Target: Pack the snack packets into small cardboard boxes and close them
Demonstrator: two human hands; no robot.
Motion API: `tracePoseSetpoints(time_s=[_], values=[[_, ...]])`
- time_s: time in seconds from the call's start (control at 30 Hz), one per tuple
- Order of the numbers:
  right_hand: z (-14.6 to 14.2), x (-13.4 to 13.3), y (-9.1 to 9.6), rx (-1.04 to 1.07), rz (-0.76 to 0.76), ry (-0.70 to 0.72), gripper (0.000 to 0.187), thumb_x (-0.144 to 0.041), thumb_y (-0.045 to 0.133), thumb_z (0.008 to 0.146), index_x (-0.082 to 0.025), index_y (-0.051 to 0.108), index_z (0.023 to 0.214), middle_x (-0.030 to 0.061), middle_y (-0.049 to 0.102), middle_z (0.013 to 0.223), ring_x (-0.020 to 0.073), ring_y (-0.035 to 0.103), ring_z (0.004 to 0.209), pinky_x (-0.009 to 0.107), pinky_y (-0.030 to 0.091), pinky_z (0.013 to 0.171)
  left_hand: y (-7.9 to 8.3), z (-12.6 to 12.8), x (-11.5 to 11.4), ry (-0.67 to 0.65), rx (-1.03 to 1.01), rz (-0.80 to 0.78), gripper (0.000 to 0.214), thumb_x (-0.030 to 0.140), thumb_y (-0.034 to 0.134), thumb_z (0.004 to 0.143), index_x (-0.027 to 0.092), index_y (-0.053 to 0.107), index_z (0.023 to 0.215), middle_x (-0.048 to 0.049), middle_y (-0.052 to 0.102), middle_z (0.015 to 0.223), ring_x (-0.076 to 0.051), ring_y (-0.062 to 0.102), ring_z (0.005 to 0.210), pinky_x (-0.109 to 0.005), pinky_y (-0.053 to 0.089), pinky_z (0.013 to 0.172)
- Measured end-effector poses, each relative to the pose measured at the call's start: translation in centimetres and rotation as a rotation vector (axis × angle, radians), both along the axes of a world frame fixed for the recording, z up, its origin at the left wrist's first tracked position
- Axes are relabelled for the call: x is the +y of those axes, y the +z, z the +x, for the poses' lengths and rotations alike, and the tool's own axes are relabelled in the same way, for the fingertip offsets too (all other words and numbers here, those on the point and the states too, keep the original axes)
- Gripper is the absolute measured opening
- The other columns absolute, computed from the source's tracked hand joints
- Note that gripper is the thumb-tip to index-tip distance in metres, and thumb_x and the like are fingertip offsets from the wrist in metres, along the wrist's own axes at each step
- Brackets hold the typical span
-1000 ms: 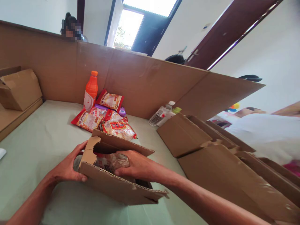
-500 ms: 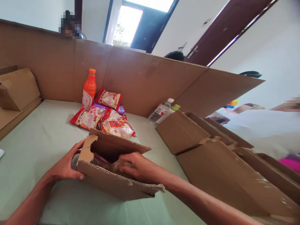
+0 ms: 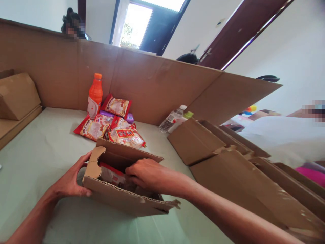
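An open-topped cardboard box (image 3: 114,196) stands on the pale green cloth. My left hand (image 3: 72,179) clasps its left end, thumb on the near wall and fingers behind the end flap. Inside lies a red and white snack packet (image 3: 111,175). My right hand (image 3: 146,173) reaches into the box from the right, its curled fingers closed at the packet's right part; the fingertips are partly hidden. Just behind the box lie more snack packets, among them a clear one with a red label (image 3: 127,135) and a red-edged one (image 3: 93,128).
An orange drink bottle (image 3: 94,96) stands behind the packets, beside a purple package (image 3: 130,118). A clear bottle (image 3: 170,122) leans at the right near stacked cardboard boxes (image 3: 228,183). A cardboard wall (image 3: 152,84) runs along the back. People are partly visible beyond it and at right.
My right hand has shifted slightly up and left inside the box, and more of the red and white packet shows. My left hand keeps its hold. The view has turned slightly.
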State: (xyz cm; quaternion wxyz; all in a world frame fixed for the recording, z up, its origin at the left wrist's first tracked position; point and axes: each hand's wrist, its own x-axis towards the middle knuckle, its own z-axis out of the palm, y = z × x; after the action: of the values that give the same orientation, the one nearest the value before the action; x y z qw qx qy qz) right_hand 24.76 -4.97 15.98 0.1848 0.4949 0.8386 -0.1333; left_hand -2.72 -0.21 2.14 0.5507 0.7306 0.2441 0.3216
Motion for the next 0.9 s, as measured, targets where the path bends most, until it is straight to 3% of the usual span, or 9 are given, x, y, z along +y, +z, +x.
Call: tracePoseSetpoints(time_s=[0.17,0.3,0.47,0.57,0.7,0.83,0.9], values=[[-0.5,0.3,-0.5,-0.204,0.133,-0.075,0.023,-0.015,0.056,0.095,-0.015,0.079,0.099,0.0157,0.079,0.090,0.0264,0.075,0.080,0.028,0.038,0.057,0.5,0.1,-0.1,0.008,0.008,-0.005,0.123,0.071,0.084,0.061,0.029,0.023,0.159,-0.0144,0.030,0.164,-0.045,0.036,0.145,-0.058,0.033,0.119],[0.1,0.1,-0.4,-0.148,0.149,-0.035,0.020,-0.025,0.061,0.094,-0.017,0.079,0.095,0.0138,0.079,0.084,0.0255,0.075,0.075,0.027,0.042,0.057,0.7,0.2,-0.3,0.011,0.004,-0.014,0.122,0.072,0.083,0.061,0.029,0.024,0.159,-0.0148,0.030,0.164,-0.044,0.036,0.145,-0.057,0.033,0.119],[0.5,0.5,-1.3,-0.139,0.169,-0.034,0.019,-0.008,0.062,0.087,-0.015,0.078,0.080,0.0135,0.077,0.075,0.0238,0.074,0.070,0.026,0.043,0.057,0.4,0.1,-0.3,0.028,0.001,-0.011,0.121,0.073,0.083,0.061,0.031,0.025,0.159,-0.0127,0.030,0.165,-0.044,0.035,0.145,-0.057,0.031,0.120],[0.5,0.6,-1.5,-0.081,0.165,-0.007,0.016,-0.012,0.064,0.088,-0.016,0.077,0.079,0.0130,0.078,0.077,0.0245,0.075,0.073,0.027,0.047,0.060,0.2,0.1,-0.2,0.038,0.000,0.007,0.119,0.073,0.082,0.061,0.034,0.026,0.158,-0.0106,0.030,0.165,-0.045,0.035,0.146,-0.058,0.032,0.119],[1.8,-0.1,-0.9,0.167,0.265,-0.052,0.021,-0.026,0.058,0.097,-0.019,0.077,0.093,0.0103,0.080,0.093,0.0249,0.075,0.083,0.031,0.054,0.068,0.5,0.2,-0.3,0.032,-0.003,0.031,0.117,0.072,0.082,0.063,0.033,0.026,0.159,-0.0118,0.031,0.165,-0.045,0.037,0.145,-0.059,0.035,0.117],[4.8,-1.9,-1.0,0.628,0.591,-0.107,0.028,-0.028,0.048,0.102,-0.022,0.075,0.099,0.0065,0.079,0.100,0.0198,0.074,0.090,0.031,0.058,0.083,0.9,0.2,-0.5,0.091,0.006,0.106,0.112,0.072,0.079,0.067,0.033,0.027,0.159,-0.0125,0.027,0.166,-0.045,0.032,0.148,-0.059,0.035,0.118],[6.2,-3.0,-1.7,0.759,0.719,-0.153,0.025,-0.028,0.050,0.100,-0.023,0.075,0.098,0.0059,0.079,0.100,0.0201,0.074,0.094,0.033,0.058,0.085,1.1,0.0,-0.9,0.147,0.007,0.152,0.108,0.073,0.075,0.071,0.032,0.027,0.159,-0.0135,0.025,0.166,-0.044,0.029,0.149,-0.059,0.034,0.119]])
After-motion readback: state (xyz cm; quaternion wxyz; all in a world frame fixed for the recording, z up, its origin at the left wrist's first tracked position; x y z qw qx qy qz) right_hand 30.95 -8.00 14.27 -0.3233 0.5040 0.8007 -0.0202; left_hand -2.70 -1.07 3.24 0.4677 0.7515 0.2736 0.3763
